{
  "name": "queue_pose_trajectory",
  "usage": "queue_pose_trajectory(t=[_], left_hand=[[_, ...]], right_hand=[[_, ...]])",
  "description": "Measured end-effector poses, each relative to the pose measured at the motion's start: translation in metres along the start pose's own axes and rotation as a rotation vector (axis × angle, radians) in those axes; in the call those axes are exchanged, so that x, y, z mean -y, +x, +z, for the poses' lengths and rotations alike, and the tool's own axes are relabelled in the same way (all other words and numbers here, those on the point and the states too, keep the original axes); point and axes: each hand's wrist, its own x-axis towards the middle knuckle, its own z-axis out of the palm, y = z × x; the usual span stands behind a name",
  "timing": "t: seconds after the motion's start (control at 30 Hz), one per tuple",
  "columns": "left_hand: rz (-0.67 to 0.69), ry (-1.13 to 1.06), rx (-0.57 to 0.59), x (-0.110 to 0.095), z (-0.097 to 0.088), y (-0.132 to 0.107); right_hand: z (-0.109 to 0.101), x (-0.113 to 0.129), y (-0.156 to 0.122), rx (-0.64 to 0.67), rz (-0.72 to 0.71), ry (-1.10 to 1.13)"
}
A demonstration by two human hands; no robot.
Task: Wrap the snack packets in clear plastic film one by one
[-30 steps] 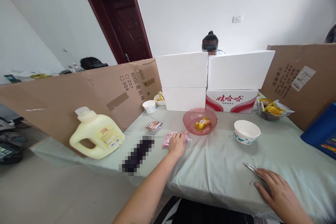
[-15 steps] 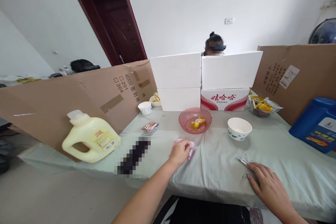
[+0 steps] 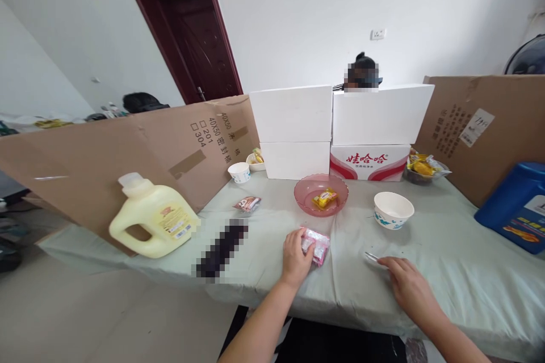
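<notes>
My left hand [image 3: 297, 256] grips a small pink snack packet [image 3: 317, 244] on the pale green tablecloth [image 3: 447, 261], near the table's front edge. My right hand [image 3: 407, 285] lies palm down on the cloth, its fingertips touching a thin metal tool [image 3: 371, 257] that looks like tweezers. Just beyond the packet stands a pink translucent bowl [image 3: 321, 195] holding a yellow wrapped snack [image 3: 323, 198]. A white paper bowl [image 3: 393, 210] stands to the right of it.
A cream detergent jug [image 3: 153, 217], a brown snack packet [image 3: 247, 203] and a dark blurred object [image 3: 221, 249] lie to the left. White boxes [image 3: 336, 125] and cardboard walls [image 3: 128, 153] ring the table. A blue container [image 3: 517, 204] sits right. A person [image 3: 361, 74] sits behind the boxes.
My left hand has closed on the pink packet and pulled it toward me and to the right. My right hand has slid left and forward along the metal tool.
</notes>
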Motion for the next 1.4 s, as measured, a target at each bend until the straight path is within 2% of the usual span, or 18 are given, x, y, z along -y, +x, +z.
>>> queue_pose_trajectory(t=[0.1, 0.2, 0.27, 0.33, 0.4, 0.47, 0.57, 0.67, 0.73, 0.77, 0.83, 0.9, 1.03, 1.13, 1.23, 1.33, 1.4], left_hand=[[-0.079, -0.105, 0.034, 0.001, 0.000, -0.002], [-0.146, -0.173, 0.037, 0.000, -0.002, -0.002], [-0.178, -0.195, 0.025, -0.001, -0.003, -0.002], [-0.166, -0.190, 0.023, -0.002, -0.005, -0.002], [-0.103, -0.164, 0.050, -0.004, -0.008, -0.002], [-0.022, -0.136, 0.092, -0.004, -0.011, -0.001], [0.046, -0.116, 0.111, -0.003, -0.015, 0.001], [0.055, -0.129, 0.133, -0.002, -0.015, 0.003], [0.084, -0.150, 0.215, -0.003, -0.015, 0.003], [0.105, -0.162, 0.266, -0.005, -0.016, 0.004], [0.135, -0.191, 0.350, -0.008, -0.018, 0.004], [0.133, -0.235, 0.387, -0.011, -0.020, 0.004], [0.058, -0.354, 0.384, -0.014, -0.018, 0.004], [-0.104, -0.408, 0.267, -0.006, -0.014, 0.002], [-0.281, -0.370, 0.057, 0.013, -0.017, -0.004], [-0.407, -0.297, -0.122, 0.030, -0.034, -0.015], [-0.441, -0.215, -0.260, 0.030, -0.047, -0.022]], right_hand=[[0.007, 0.055, 0.036, 0.030, -0.096, 0.128], [0.018, 0.104, 0.069, 0.080, -0.173, 0.134], [0.024, 0.125, 0.086, 0.151, -0.196, 0.070], [0.026, 0.134, 0.094, 0.211, -0.206, 0.016], [0.024, 0.130, 0.094, 0.242, -0.205, -0.004], [0.017, 0.113, 0.085, 0.247, -0.195, -0.011], [0.005, 0.067, 0.062, 0.218, -0.158, -0.033], [-0.002, 0.013, 0.035, 0.164, -0.044, -0.107], [-0.002, -0.009, 0.021, 0.114, 0.042, -0.169], [-0.001, -0.013, 0.016, 0.071, 0.076, -0.188], [0.002, -0.005, 0.011, -0.032, 0.090, -0.162], [0.006, 0.022, 0.014, -0.100, 0.027, -0.054], [0.013, 0.084, 0.030, -0.032, -0.148, 0.121], [0.015, 0.101, 0.037, 0.050, -0.159, 0.116], [0.005, 0.092, 0.029, 0.056, -0.160, 0.104], [-0.012, 0.077, 0.009, 0.021, -0.222, 0.118], [-0.022, 0.073, -0.003, 0.019, -0.259, 0.148]])
